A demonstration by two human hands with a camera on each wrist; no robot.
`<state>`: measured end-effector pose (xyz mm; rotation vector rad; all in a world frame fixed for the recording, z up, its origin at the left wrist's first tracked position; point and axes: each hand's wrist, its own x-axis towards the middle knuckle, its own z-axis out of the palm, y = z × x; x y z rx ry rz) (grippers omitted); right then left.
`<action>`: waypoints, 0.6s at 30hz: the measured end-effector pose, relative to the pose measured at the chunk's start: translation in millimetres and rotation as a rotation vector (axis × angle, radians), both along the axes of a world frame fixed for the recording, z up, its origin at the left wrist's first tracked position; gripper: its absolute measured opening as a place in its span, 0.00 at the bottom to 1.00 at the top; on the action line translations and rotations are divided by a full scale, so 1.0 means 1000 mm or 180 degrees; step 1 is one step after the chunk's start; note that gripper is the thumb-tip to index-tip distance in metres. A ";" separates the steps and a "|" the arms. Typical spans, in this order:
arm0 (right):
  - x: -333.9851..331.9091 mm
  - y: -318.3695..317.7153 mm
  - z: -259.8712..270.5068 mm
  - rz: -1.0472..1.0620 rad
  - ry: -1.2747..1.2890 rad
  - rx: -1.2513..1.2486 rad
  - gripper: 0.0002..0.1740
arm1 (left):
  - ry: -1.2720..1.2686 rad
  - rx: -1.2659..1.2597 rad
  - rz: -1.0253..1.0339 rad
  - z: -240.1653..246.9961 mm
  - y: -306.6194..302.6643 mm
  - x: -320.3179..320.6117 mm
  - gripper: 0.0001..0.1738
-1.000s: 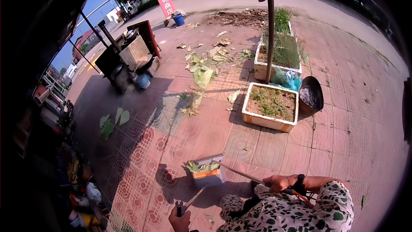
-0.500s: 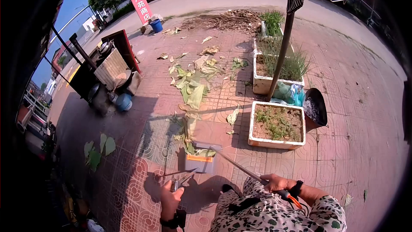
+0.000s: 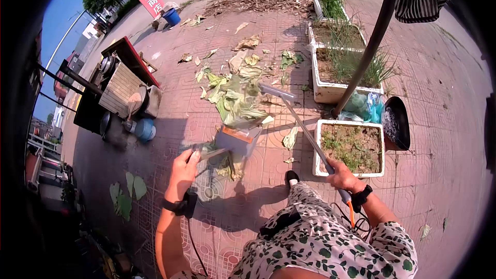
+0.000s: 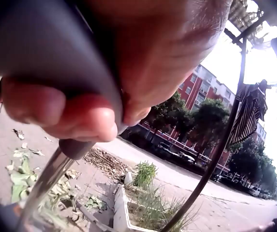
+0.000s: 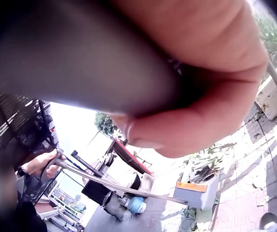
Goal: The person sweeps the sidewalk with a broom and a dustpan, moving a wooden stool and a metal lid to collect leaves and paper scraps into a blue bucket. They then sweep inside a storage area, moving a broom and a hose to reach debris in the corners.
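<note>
In the head view my left hand [image 3: 182,171] grips the handle of a long-handled grey dustpan [image 3: 235,143] with an orange comb strip. Its pan lies at the near edge of a heap of pale green leaves [image 3: 232,104], some overlapping its mouth. The left wrist view shows fingers curled round the dark grip, with the metal shaft [image 4: 44,181] below. My right hand [image 3: 343,176] grips the grey handle of a broom [image 3: 306,132]; its narrow head [image 3: 277,91] is at the heap's right side. Close up in the right wrist view, fingers [image 5: 201,118] wrap round the broom handle.
White planter boxes [image 3: 349,171] and a slanting pole [image 3: 369,46] stand to the right, beside a black bucket [image 3: 397,124] and teal bags. A stove [image 3: 121,90] with a blue pail [image 3: 144,130] stands left. Loose green leaves [image 3: 124,201] lie on the shaded paving.
I have moved forward towards the leaf heap. Dustpan and broom have gone from near my feet out to the heap, and the broom head has swung from the pan's mouth to beyond it.
</note>
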<state>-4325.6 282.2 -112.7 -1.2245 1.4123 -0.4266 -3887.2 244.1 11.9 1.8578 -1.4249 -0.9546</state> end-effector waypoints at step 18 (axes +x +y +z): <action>0.078 -0.050 -0.073 -0.2081 -0.2202 0.1782 0.33 | -0.0261 0.0724 0.0311 0.015 -0.073 0.088 0.17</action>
